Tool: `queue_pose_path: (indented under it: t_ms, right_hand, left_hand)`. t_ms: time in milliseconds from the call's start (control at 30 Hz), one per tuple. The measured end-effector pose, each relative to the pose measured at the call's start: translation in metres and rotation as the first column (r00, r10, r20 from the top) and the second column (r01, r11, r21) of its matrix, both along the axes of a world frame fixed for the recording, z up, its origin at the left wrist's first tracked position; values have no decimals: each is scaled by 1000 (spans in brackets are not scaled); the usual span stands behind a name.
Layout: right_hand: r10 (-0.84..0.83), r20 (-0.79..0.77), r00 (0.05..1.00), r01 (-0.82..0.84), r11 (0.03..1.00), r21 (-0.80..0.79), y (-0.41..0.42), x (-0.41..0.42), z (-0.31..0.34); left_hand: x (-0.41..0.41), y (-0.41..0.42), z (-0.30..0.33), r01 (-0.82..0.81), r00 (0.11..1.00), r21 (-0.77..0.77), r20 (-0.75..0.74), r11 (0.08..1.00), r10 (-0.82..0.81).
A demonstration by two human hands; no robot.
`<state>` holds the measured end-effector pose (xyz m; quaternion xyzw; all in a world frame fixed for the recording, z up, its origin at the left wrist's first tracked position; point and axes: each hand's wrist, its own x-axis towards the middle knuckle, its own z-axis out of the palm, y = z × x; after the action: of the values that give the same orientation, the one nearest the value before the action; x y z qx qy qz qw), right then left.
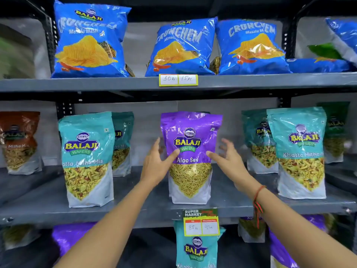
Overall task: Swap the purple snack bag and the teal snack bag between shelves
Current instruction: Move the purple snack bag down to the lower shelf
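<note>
A purple Aloo Sev snack bag (190,132) stands upright in the middle of the middle shelf (135,207). My left hand (156,165) is at its left edge, fingers spread, thumb resting on the bag's front. My right hand (229,161) is at its right edge, fingers apart and blurred, thumb tip at the bag's side. Neither hand closes around the bag. A teal Khatta Mitha Mix snack bag (196,248) stands on the lower shelf directly below, its top partly hidden by a price tag (201,222).
Other teal bags stand to the left (87,151) and right (299,151) on the middle shelf, with more behind them. Blue Crunchem chip bags (88,41) fill the top shelf. Purple bags (67,236) sit on the lower shelf at both sides.
</note>
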<state>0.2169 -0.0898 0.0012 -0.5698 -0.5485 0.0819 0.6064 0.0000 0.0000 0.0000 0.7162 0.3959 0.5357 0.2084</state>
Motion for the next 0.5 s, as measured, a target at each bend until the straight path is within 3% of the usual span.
queue_pose_path:
  t_ms: [33,100,200,400,500]
  right_hand:
    - [76,-102,992,-81,996,-41,3,-3,-4]
    - [146,-110,983,-153,986,-68,11,-3,-14]
    - [118,-171,978,-123,992,-14,19,-6,-27]
    - [68,-199,978,-54,996,74,26,-12,-30]
    - [77,-189,979,-57,992,110,16,-23,-28]
  left_hand:
    - [1,4,-4,71,992,-55,107,996,-65]
    - [6,9,-13,155,950,-108,290,982,-119]
    - [12,10,-18,211,892,-155,436,965,-125]
    - [11,8,-17,82,912,-130,411,988,-22]
    - [-2,-10,-16,3,913,-21,407,1000,6]
